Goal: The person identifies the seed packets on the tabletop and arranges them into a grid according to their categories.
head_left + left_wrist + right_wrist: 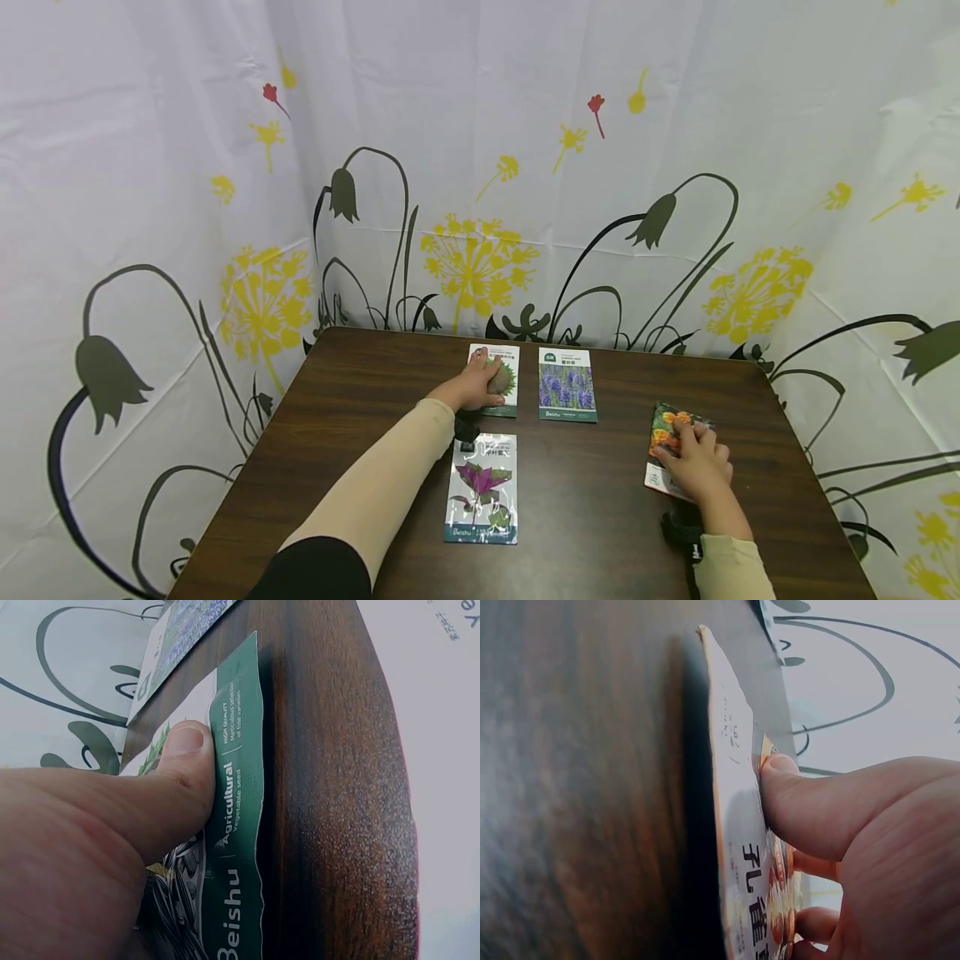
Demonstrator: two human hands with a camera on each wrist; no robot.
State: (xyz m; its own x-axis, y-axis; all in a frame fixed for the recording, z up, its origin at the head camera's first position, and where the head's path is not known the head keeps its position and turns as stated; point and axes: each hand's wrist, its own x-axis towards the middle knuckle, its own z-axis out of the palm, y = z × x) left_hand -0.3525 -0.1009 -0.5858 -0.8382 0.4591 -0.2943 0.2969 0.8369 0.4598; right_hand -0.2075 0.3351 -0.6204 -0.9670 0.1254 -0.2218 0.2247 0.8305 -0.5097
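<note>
Left hand point(480, 385) flat, thumb pressing green seed packet point(238, 825) to table point(360, 392); right hand point(693, 467) pinching orange packet point(739, 847) under its thumb, lifted edge; advisable: even pressure, slow slide, no creasing.

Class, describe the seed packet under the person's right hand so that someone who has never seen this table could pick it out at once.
Start at the dark wooden table and go to its right side, away from the three packets grouped near the middle. There the right hand rests on the orange-flower packet. It alone shows orange blooms and lies askew; the other packets show green, purple or magenta plants.
</note>
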